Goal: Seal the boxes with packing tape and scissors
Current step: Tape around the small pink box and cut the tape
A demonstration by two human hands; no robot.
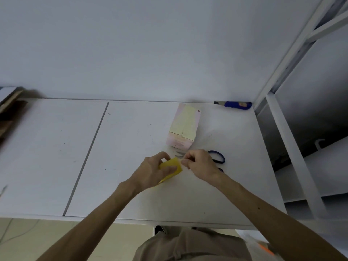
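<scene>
Box [183, 127] lay on table [131, 147], 12 o'clock of hands. Left hand [152, 170] gripped yellow tape [174, 162]; right hand [199, 164] pinched its 3 o'clock edge. Scissors [216, 153] partly under right hand.

The middle of the scissors [223, 158] is hidden behind the right grip [199, 164]; only the blade tips and parts of the blue handle loops are seen. Much of the yellow packing tape [174, 163] is covered by the fingers of the left grip [152, 170], so its full shape cannot be made out. Whether anything is pinched between the right fingertips cannot be told. The print on the near face of the box [183, 127] is too small to be read. Brown cardboard [9, 113] is cut off by the left edge. An orange object [265, 249] at lower right is blurred. A shoe [160, 230] is partly hidden below the tabletop [131, 204].
</scene>
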